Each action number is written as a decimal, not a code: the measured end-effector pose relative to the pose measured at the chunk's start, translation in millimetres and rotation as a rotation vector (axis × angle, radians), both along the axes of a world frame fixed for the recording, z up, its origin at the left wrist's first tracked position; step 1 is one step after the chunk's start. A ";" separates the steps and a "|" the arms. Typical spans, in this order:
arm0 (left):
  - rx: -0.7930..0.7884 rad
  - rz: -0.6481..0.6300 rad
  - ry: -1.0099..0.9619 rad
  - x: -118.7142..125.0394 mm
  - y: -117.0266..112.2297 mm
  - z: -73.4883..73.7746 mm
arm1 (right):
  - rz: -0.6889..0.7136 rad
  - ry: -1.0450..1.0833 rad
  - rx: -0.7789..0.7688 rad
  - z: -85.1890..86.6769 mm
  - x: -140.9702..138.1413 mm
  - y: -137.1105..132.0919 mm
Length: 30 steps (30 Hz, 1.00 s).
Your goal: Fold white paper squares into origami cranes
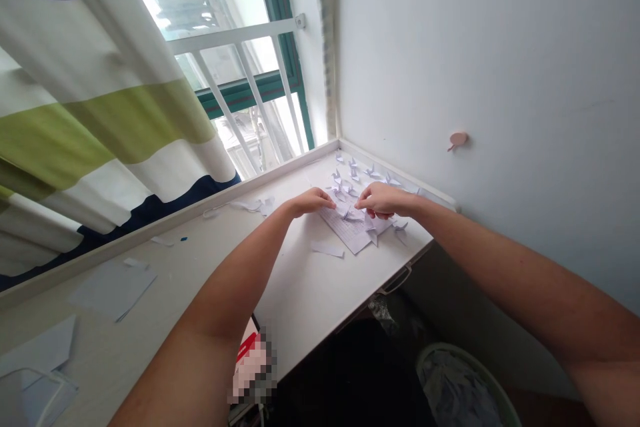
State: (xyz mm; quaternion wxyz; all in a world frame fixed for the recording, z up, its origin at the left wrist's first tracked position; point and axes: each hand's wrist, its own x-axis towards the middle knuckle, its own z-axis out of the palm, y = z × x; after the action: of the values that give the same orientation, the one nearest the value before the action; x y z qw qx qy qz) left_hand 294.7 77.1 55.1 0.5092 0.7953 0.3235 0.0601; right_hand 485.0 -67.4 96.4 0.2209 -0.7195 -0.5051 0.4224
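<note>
Above a printed sheet point(357, 241), a white folded paper crane point(346, 214) spans the gap between my hands. My left hand point(314, 201) pinches its left side with thumb and forefinger. On the other side, my right hand point(384, 201) has its fingertips closed at the crane's right edge; the exact grip is small in view. Several more white paper cranes point(371, 171) stand behind my hands along the wall side. Close below my right hand lie another folded crane point(371, 231) and one near the table edge point(401, 232).
A paper strip point(327, 249) lies on the white desk point(305, 287). Paper scraps point(253, 205) sit by the window-side ledge, loose sheets point(113, 290) at left. Below right stands a bin point(500, 390) of paper. A striped curtain point(115, 107) hangs at left.
</note>
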 end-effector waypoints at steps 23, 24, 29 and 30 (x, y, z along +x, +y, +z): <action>0.427 0.895 -0.169 -317.3 -100.5 17.0 | 0.585 0.029 0.261 22.1 -235.1 18.0; 0.438 0.957 -0.162 -347.2 -109.0 17.2 | 0.656 0.019 0.273 22.4 -265.4 23.0; 0.516 1.237 -0.095 -478.8 -160.0 20.3 | 0.934 -0.094 0.374 17.9 -413.0 31.9; 0.528 1.274 -0.079 -498.0 -170.4 19.5 | 0.979 -0.121 0.395 14.0 -438.1 29.9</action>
State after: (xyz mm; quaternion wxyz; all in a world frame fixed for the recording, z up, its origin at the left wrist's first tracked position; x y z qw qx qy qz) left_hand -203.2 -93.3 74.6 0.1752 0.5447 0.6834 0.4534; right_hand 46.9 -37.5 110.4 0.0995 -0.3674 -0.8636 0.3306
